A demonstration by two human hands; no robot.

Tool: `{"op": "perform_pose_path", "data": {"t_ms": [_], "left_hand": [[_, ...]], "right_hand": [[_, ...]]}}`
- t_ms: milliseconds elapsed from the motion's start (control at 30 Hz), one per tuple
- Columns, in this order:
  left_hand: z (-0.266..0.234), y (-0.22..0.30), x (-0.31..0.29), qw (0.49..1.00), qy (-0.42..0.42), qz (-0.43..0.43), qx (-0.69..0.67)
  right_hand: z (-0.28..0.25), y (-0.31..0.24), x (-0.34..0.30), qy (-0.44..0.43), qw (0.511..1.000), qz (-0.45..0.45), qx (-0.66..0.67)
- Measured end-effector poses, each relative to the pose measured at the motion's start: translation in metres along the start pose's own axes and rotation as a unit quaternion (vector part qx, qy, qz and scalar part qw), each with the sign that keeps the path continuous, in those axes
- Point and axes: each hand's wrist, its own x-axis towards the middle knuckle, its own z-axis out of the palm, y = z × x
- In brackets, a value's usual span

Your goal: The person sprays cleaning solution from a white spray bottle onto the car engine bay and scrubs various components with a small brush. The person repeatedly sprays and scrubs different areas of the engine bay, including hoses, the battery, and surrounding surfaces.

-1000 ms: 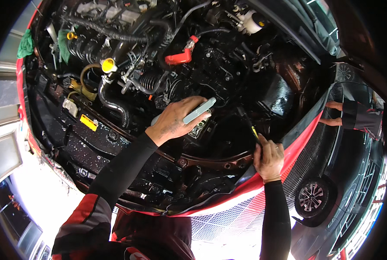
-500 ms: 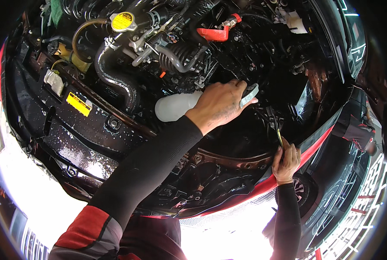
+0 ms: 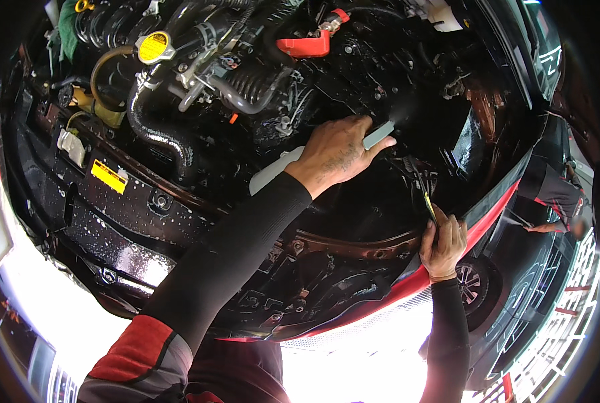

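My left hand (image 3: pixel 333 153) reaches over the engine bay, closed round a white spray bottle (image 3: pixel 273 173). The bottle lies tilted, its body partly hidden behind my wrist. Its pale grey spray head (image 3: pixel 379 136) points to the far right, and a faint mist hangs just beyond it. Lower right, by the red fender edge, my right hand (image 3: pixel 443 247) is closed on a slim piece with a yellow edge (image 3: pixel 429 203). The far part of that piece is dark and runs into the bay among cables; its exact kind I cannot make out.
Wet engine parts fill the far side: a radiator cap with a yellow label (image 3: pixel 154 48), a black hose (image 3: pixel 139 117) and a red terminal cover (image 3: pixel 305 46). A brown-black crossbar (image 3: pixel 354 243) spans the near side. Another person (image 3: pixel 559 201) stands beside a dark car at right.
My left hand has shifted slightly left and tilted the spray bottle, and mist now shows beyond its head. The view has moved a little. My right hand keeps its grip.
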Motion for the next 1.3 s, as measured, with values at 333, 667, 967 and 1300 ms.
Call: {"op": "perform_pose_path", "data": {"t_ms": [333,667,967,1300], "left_hand": [[0.011,0.011,0.026,0.998,0.014,-0.055,0.022],[0.008,0.032,0.073,0.988,-0.049,-0.128,0.071],[0.013,0.036,0.091,0.992,0.024,-0.095,0.075],[-0.004,0.067,0.139,0.997,0.022,-0.07,0.037]], "right_hand": [[-0.003,-0.001,0.001,0.002,1.0,0.004,-0.001],[-0.006,0.0,0.003,0.02,1.0,0.009,0.023],[-0.01,-0.001,0.006,0.03,0.999,0.015,0.04],[-0.006,0.0,0.004,0.026,0.999,0.012,0.034]]}}
